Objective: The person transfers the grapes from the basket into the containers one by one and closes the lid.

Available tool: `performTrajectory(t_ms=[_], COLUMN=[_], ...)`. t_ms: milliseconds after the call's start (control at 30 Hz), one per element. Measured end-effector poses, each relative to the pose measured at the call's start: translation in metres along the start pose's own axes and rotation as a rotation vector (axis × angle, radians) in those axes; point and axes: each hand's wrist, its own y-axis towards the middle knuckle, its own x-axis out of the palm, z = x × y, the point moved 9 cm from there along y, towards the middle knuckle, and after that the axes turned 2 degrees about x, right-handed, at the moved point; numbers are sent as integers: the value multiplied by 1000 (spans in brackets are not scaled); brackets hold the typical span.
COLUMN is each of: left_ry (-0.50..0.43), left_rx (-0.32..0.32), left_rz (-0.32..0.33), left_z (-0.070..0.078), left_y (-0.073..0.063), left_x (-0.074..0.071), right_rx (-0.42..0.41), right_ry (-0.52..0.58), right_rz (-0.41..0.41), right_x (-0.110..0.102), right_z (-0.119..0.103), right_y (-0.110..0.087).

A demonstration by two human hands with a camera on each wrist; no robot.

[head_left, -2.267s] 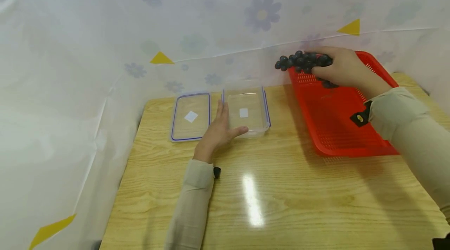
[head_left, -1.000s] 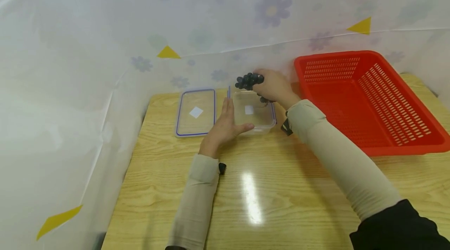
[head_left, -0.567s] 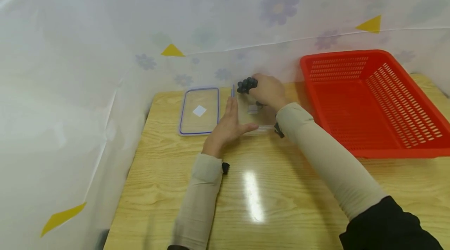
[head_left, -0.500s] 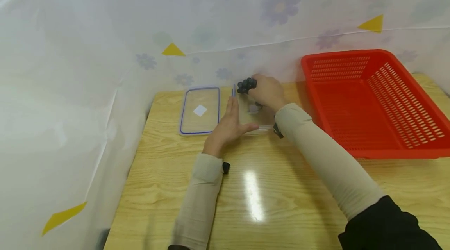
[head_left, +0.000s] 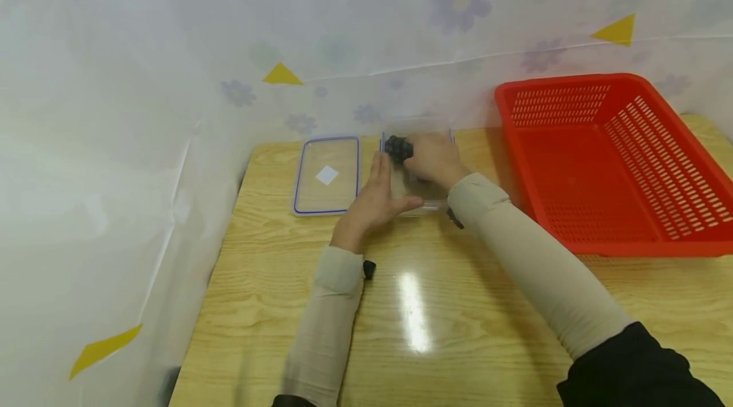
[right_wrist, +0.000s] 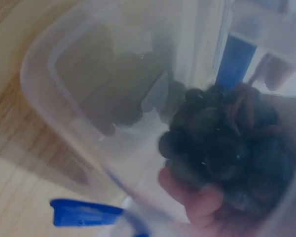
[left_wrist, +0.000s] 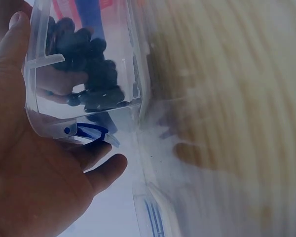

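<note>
My right hand [head_left: 433,156] holds a bunch of dark grapes [head_left: 398,149] down inside a clear plastic food container [head_left: 413,204]. In the right wrist view the fingertips [right_wrist: 203,203] curl against the grapes [right_wrist: 219,143], within the container's walls. My left hand [head_left: 371,206] lies against the container's near left corner, fingers straight along the left side and thumb along the front. Through the clear wall in the left wrist view, the grapes [left_wrist: 86,61] show near the container's floor. The right hand covers part of the bunch.
A clear lid [head_left: 328,194] with a blue seal lies flat on the wooden table [head_left: 275,305], left of the container. To the right stands a red plastic basket [head_left: 581,187] with slotted walls. A flower-patterned white sheet [head_left: 338,19] rises behind the table.
My right hand has carried the grapes leftward from over the red basket and lowered them into the container. The left hand has stayed at the container's corner.
</note>
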Motion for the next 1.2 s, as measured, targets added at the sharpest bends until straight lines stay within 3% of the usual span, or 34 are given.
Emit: performTrajectory(t_ms=[133,600,900,1067,1200], left_ry=[2,16,25,27,20], left_rx=[-9,-8,-18,-17,-11], left_rz=[-3,2,-5,-10,-4], left_z=[-1,1,0,-1,-1], left_y=[1,2,2,2,3], left_x=[0,0,0,0,0], right_rx=[-43,9,-59,-49,-53], right_ry=[-31,-32,-64,-69,-32], right_rz=[-20,13,-85,-164,-173], right_x=[3,20,20,23,22], right_z=[-3,4,-3,-4,-4], right_y=[-1,-3,-7,-13,-13])
